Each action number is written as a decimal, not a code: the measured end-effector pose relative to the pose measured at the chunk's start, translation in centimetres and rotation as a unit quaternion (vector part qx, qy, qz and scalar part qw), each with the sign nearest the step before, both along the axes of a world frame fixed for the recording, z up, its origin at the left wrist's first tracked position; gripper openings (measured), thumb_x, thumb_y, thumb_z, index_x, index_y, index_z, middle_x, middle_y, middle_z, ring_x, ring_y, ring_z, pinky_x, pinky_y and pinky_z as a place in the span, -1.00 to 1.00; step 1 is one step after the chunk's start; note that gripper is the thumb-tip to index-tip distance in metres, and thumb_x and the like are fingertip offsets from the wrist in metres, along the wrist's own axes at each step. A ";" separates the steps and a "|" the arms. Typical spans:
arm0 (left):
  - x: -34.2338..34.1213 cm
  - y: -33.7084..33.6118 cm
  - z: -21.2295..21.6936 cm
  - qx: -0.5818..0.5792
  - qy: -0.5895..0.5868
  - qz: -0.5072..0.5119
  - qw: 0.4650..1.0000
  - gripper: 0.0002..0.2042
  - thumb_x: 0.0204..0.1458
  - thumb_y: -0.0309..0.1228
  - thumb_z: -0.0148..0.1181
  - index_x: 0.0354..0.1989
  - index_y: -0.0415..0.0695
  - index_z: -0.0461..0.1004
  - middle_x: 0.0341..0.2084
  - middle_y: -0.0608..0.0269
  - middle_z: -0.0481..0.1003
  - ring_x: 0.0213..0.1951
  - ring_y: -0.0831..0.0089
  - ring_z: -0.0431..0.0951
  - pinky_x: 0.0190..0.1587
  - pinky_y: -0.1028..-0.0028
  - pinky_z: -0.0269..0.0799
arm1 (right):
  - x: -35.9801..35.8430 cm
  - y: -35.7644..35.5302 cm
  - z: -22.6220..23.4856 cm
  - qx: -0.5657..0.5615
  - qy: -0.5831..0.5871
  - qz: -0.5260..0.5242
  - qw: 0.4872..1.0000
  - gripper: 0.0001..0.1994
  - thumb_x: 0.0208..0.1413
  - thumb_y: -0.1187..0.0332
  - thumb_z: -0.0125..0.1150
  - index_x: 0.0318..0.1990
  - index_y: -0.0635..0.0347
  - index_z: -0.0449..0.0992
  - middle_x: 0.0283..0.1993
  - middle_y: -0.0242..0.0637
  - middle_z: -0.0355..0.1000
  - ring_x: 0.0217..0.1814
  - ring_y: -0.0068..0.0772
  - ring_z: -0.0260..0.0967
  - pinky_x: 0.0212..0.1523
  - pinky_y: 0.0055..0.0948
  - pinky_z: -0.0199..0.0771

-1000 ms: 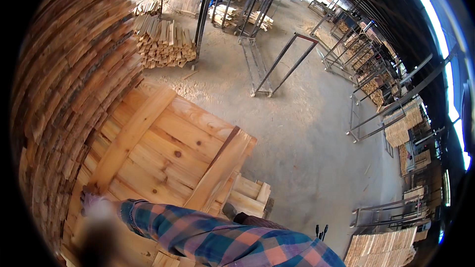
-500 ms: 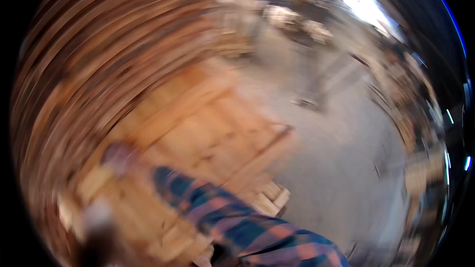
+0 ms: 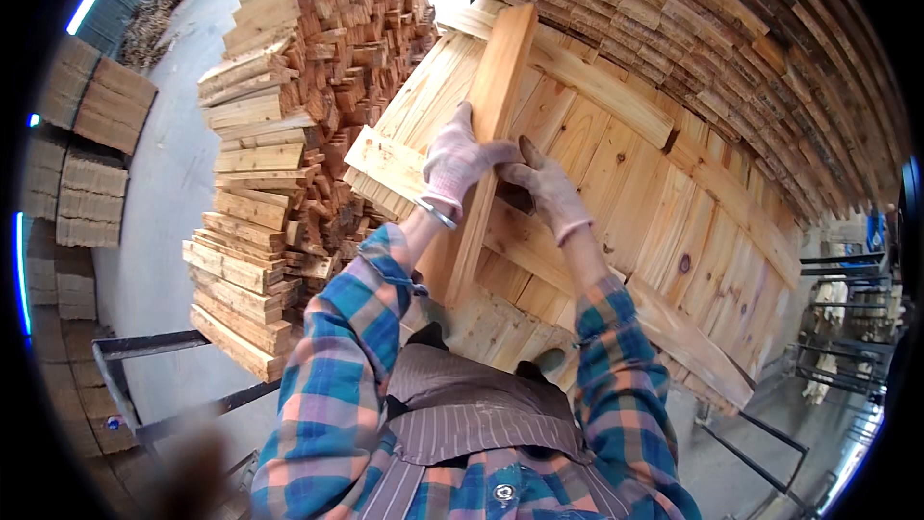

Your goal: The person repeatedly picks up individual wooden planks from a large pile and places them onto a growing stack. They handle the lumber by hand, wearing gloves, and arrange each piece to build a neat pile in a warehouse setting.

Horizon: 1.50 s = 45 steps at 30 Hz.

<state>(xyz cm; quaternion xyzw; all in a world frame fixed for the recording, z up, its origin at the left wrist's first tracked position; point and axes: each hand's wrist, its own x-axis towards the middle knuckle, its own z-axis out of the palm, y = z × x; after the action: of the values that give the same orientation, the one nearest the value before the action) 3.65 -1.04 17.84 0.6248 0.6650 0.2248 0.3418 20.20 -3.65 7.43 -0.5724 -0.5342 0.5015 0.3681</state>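
Head view showed both gloved hands clamped on a long plank (image 3: 486,149), left hand (image 3: 460,166) wrapped over its edge, right hand (image 3: 547,191) pinching at 3 o'clock. It lay across the wooden panel (image 3: 664,202). Looked stiff, light, splintery; mid-length seemed the balanced spot to hold.

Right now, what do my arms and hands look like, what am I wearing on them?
Both arms wear long plaid sleeves in blue, teal, pink and orange. The left hand and right hand each wear a pale knit work glove, grubby, with pinkish cuffs. A thin metal bangle circles the left wrist.
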 end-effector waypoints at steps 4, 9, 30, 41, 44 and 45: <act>-5.0 1.6 -4.7 -0.057 -0.285 0.021 0.957 -0.41 -0.11 -0.31 0.39 0.08 -0.32 0.32 -0.32 0.07 0.55 -0.32 0.45 0.55 -0.28 0.47 0.51 | -4.5 0.3 5.2 -0.137 0.179 0.030 0.974 -0.07 0.01 0.34 0.37 0.41 0.43 -0.15 0.14 -0.05 0.39 -0.02 -0.45 0.44 -0.06 -0.52 0.46; -6.0 1.6 -3.9 -0.073 -0.326 -0.046 0.942 -0.46 -0.04 -0.24 0.31 0.06 -0.31 0.35 -0.33 0.08 0.56 -0.32 0.40 0.57 -0.28 0.45 0.50 | -7.3 1.2 5.8 -0.044 0.078 0.035 0.995 -0.23 0.00 0.31 0.39 0.35 0.29 0.14 -0.16 -0.38 0.47 -0.18 -0.52 0.42 -0.21 -0.53 0.47; -15.8 12.5 -8.9 0.045 -0.248 -0.081 0.964 -0.20 -0.11 -0.42 0.45 0.31 -0.31 0.14 0.16 0.06 0.37 0.07 0.42 0.45 0.10 0.51 0.40 | -12.4 4.8 -0.3 -0.017 0.283 -0.257 0.924 -0.37 -0.12 0.70 0.05 0.24 0.36 0.33 -0.21 -0.33 0.50 -0.37 -0.60 0.36 -0.36 -0.59 0.41; -17.2 16.3 -8.1 -0.006 -0.378 -0.131 0.916 -0.36 0.03 -0.58 0.21 0.33 -0.32 0.13 0.23 0.12 0.30 0.15 0.43 0.35 0.19 0.49 0.27 | -16.3 7.5 0.0 -0.006 0.150 -0.309 0.939 -0.30 -0.10 0.58 0.20 0.32 0.33 0.20 0.26 -0.09 0.34 0.19 -0.37 0.34 0.13 -0.54 0.35; -17.9 16.0 -6.1 -0.020 -0.332 -0.130 0.934 -0.41 0.06 -0.55 0.13 0.32 -0.29 0.18 0.11 0.19 0.40 0.00 0.47 0.42 0.06 0.51 0.34 | -16.1 6.2 5.0 -0.003 0.194 -0.286 0.938 -0.40 -0.05 0.47 0.18 0.24 0.34 0.31 0.23 -0.04 0.36 0.24 -0.26 0.32 0.19 -0.49 0.33; -15.0 14.8 -5.1 -0.035 -0.315 -0.137 0.938 -0.48 0.06 -0.57 0.11 0.26 -0.29 0.27 -0.08 0.28 0.46 -0.11 0.51 0.43 -0.06 0.54 0.36 | -14.9 6.5 0.0 0.074 0.054 -0.320 0.943 -0.46 -0.08 0.42 0.19 0.15 0.29 0.40 0.19 0.01 0.36 0.19 -0.18 0.34 0.17 -0.36 0.35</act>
<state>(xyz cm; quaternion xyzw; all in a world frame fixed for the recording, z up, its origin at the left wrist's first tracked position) -11.34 13.80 12.76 0.5943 0.4386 0.3377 0.5834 5.35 2.84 7.42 -0.6563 -0.3377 0.3471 0.5786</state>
